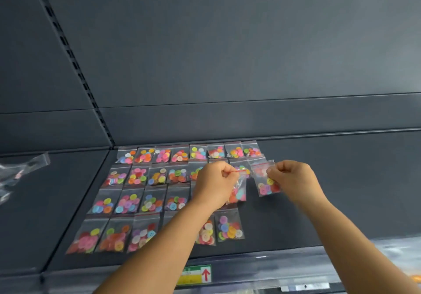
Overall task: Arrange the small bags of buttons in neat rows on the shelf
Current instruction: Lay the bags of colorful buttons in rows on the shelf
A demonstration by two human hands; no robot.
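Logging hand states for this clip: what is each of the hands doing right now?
Left hand: pinching the top edge of a bag of buttons.
Right hand: pinching the top corner of another button bag.

Only a red upward arrow on the green, white and yellow label (196,275) at the shelf (296,202) edge; print there too blurred to read.

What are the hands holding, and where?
Each pinches a button bag at its top edge: left hand holds one, right hand another.
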